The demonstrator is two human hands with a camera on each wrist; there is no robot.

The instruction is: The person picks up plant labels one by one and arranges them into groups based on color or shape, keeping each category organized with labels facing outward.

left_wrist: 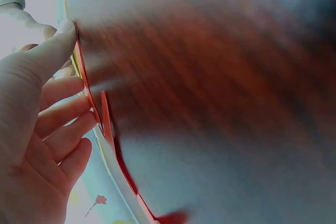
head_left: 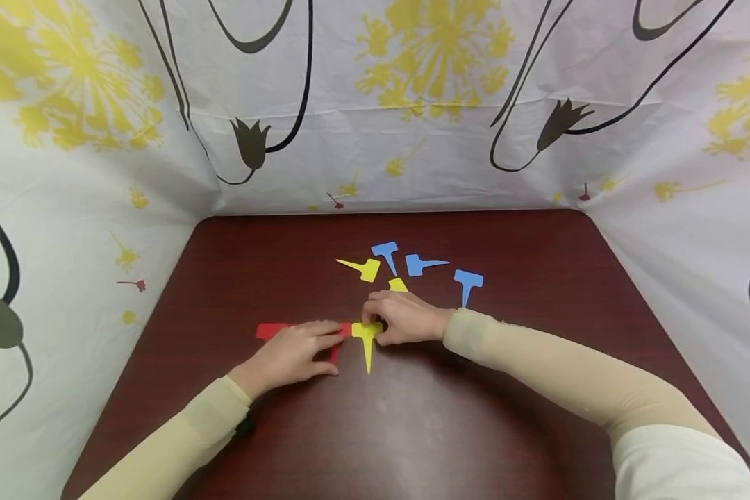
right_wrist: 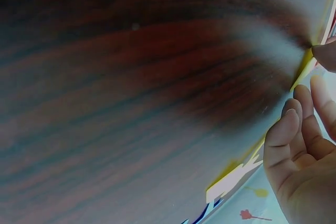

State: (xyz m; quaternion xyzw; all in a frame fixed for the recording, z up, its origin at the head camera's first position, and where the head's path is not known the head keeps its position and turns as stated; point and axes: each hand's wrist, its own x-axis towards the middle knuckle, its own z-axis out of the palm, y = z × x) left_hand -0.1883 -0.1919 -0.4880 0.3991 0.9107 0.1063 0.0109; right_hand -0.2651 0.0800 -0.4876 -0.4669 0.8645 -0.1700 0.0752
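A row of T-shaped plant labels lies on the table. Its left part is red labels (head_left: 271,330), partly hidden under my left hand (head_left: 296,354), whose loosely extended fingers rest on them. At the right end of the row, touching or nearly touching the red ones, is a yellow plant label (head_left: 367,340) with its stem toward me. My right hand (head_left: 406,318) pinches this yellow label by its right end, between thumb and curled fingers. In the right wrist view the thumb (right_wrist: 326,55) meets the yellow edge.
Beyond my right hand lie another yellow label (head_left: 398,285), partly covered, and a yellow label (head_left: 369,270) pointing left. Three blue labels (head_left: 469,279) are spread at the back and right. A patterned white cloth (head_left: 350,167) stands around the dark red table (head_left: 412,430).
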